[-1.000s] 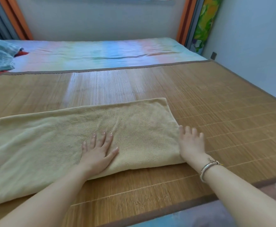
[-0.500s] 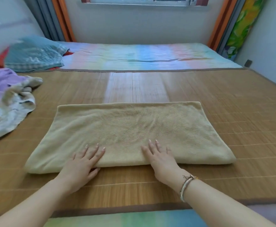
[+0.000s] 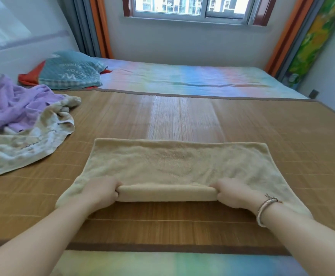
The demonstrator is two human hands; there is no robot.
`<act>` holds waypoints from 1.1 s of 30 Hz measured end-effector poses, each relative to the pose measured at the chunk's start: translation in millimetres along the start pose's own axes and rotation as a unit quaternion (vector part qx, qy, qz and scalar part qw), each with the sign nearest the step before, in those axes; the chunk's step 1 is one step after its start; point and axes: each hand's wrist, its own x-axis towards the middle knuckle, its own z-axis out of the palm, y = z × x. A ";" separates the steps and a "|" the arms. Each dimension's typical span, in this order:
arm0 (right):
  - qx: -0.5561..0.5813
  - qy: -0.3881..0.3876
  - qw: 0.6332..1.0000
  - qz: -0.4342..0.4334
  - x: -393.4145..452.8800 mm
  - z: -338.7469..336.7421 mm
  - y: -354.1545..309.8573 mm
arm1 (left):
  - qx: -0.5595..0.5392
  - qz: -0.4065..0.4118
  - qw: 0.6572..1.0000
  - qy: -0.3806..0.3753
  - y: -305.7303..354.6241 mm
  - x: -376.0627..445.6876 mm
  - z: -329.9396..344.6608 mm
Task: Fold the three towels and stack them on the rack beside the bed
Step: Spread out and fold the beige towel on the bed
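So half a second before this, both hands were lying flat on the near edge of the tan towel (image 3: 174,166), fingers spread. By this moment that had changed: the left hand (image 3: 101,193) and the right hand (image 3: 232,194) had each curled round the near edge and were gripping it, with a thick roll of cloth bunched up between them and lifted a bit off the bamboo mat (image 3: 282,136). The towel itself lay spread across the mat near the bed's front edge, long side running left to right, its far edge flat and its near corners draping down past both wrists. The right wrist had a bracelet (image 3: 266,206) on it.

The view had tipped up too, so the window (image 3: 188,6) showed fully at the top, where before only its sill did. Over toward the left edge of the bed, the purple towel (image 3: 13,104) sat crumpled on top of the cream patterned towel (image 3: 23,148), both unfolded and well apart from the tan one. Behind them was a teal pillow (image 3: 71,72), with the rainbow sheet (image 3: 182,78) beyond the mat.
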 end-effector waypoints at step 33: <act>0.007 0.217 0.968 0.124 116.9 47.8 26.0 | -0.031 -0.137 0.972 0.190 -3.6 107.9 44.6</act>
